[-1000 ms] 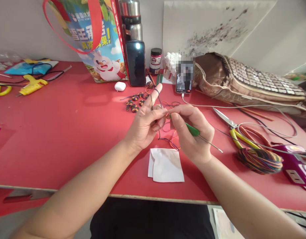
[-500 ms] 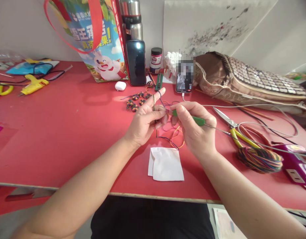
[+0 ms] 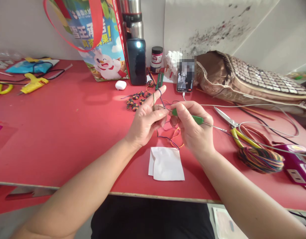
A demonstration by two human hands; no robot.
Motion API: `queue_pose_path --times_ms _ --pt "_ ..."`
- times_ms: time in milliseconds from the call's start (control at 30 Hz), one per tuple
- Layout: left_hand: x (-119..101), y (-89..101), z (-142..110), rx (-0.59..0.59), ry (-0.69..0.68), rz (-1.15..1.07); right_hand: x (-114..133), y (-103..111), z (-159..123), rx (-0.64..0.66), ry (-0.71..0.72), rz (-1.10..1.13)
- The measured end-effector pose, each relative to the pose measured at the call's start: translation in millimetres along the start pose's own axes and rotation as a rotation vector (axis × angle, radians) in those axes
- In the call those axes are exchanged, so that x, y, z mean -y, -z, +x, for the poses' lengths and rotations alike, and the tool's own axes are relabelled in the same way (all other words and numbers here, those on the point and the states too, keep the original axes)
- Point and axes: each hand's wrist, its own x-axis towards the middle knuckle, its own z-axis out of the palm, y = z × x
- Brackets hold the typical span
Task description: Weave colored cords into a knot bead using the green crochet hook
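Red-topped bench [image 3: 68, 132] is seen from above, and both hands are raised together over its middle. Thin coloured cord [image 3: 159, 96] is looped round the outstretched forefinger of the left hand [image 3: 145, 121], whose other fingers are curled on the strands. A green-handled metal needle tool [image 3: 192, 118] is pinched in the right hand [image 3: 192, 129], its tip laid against the cord. Loose strands are trailed onto the bench just beyond a folded white paper [image 3: 166, 163]. Yellow-handled scissors [image 3: 236, 131] and a multicoloured cord coil [image 3: 261, 159] are seen at right.
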Motion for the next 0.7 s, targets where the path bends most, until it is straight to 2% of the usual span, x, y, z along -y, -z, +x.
queue_pose_path --times_ms 200,333,467,700 --pt "-1.3 -0.6 -0.1 0.013 -0.016 0.025 3.1 1.3 -1.9 0.052 0.050 -0.073" --pt "-1.7 1.3 1.8 0.003 -0.035 0.024 4.0 4.1 -4.5 0.111 0.136 -0.187" --pt "-1.7 0.6 2.5 -0.068 -0.058 0.026 2.2 3.1 -7.2 0.126 0.259 -0.366" --pt "3.3 -7.2 1.7 -0.176 -0.099 0.093 -4.7 -7.2 -12.1 0.093 0.319 -0.456"
